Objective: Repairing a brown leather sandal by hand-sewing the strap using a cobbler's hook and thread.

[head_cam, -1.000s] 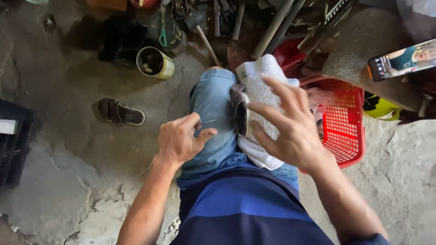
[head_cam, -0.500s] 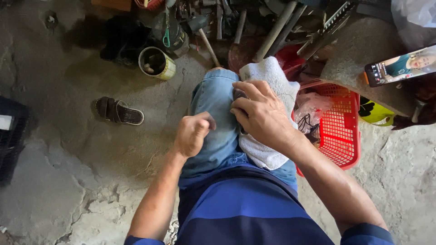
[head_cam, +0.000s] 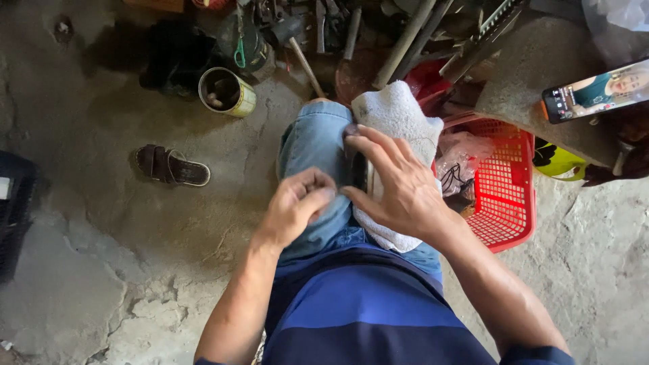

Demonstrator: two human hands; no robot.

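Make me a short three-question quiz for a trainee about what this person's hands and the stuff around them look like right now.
1. True or false: the right hand presses a dark object against the white towel on the lap.
2. What colour is the basket? A green, B red, C blue.
3. Which lies beside the sandal: the tin can or a bottle?

Key: 1 true; 2 B; 3 tin can. The left hand is curled beside the dark object.

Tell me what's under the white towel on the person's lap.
The white towel lies over the right thigh in blue jeans. On it the right hand covers a small dark object, so what it is cannot be told. The left hand meets it at the towel's edge.
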